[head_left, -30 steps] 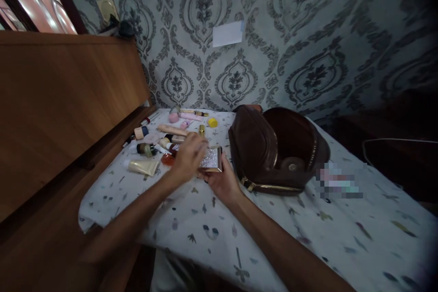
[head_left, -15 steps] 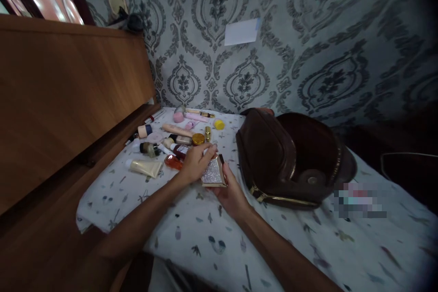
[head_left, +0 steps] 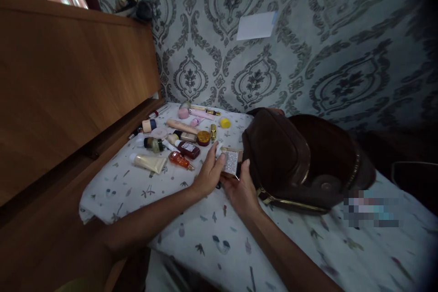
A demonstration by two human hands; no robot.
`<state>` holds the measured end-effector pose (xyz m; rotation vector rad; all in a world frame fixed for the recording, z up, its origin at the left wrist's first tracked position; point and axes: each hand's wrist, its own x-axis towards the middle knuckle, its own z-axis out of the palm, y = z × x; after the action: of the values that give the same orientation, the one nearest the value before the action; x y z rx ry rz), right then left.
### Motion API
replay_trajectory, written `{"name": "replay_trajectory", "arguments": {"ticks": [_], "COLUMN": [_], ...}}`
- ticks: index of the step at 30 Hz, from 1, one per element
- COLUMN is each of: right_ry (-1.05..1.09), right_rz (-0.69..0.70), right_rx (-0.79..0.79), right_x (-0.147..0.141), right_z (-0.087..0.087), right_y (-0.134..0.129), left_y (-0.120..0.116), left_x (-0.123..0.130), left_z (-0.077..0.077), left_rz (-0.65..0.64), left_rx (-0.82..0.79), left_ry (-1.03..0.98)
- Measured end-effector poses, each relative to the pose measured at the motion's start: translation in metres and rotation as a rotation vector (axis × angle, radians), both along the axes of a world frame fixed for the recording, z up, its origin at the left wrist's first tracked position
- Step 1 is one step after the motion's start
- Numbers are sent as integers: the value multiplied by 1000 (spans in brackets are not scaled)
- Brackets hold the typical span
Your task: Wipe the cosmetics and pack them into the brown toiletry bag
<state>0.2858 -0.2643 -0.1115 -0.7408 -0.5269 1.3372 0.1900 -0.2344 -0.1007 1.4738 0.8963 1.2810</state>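
A small glittery silver case (head_left: 232, 162) with gold edges is held between both hands, left of the brown bag. My left hand (head_left: 208, 171) grips its left side, thumb near the top face. Fingers of my right hand (head_left: 241, 191) wrap under it and up its right side. Just left of the hands lie an orange bottle (head_left: 180, 160), a dark red bottle (head_left: 189, 149) and a cream tube (head_left: 149, 162). Behind them are an amber round jar (head_left: 203, 138), a gold tube (head_left: 213, 132) and a yellow round container (head_left: 225, 122).
An open brown bag (head_left: 284, 159) stands on the patterned white cloth (head_left: 191, 242) at the right. A wooden panel (head_left: 78, 86) borders the left side. Several more cosmetics, including a pink tube (head_left: 201, 113), lie toward the patterned wall (head_left: 191, 73).
The view has shifted, so the scene sits differently in the frame. Both hands have moved right with the case, away from the bottles, and the case is turned. The orange bottle now shows fully.
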Motion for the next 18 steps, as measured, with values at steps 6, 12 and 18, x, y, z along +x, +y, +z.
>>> {"name": "replay_trajectory", "arguments": {"ticks": [6,12,18], "right_ry": [-20,-40,-156], "right_rz": [-94,-20,4], "right_rx": [-42,0,63], "right_x": [11,11,6], "right_z": [-5,-1,0], "right_y": [8,6,2], "left_y": [3,6,17], "left_x": [-3,-3,-10], "left_z": [-8,-16,-4], "left_rz": [-36,-3,30], "left_rx": [242,325,346], "left_ry": [234,311,154]}}
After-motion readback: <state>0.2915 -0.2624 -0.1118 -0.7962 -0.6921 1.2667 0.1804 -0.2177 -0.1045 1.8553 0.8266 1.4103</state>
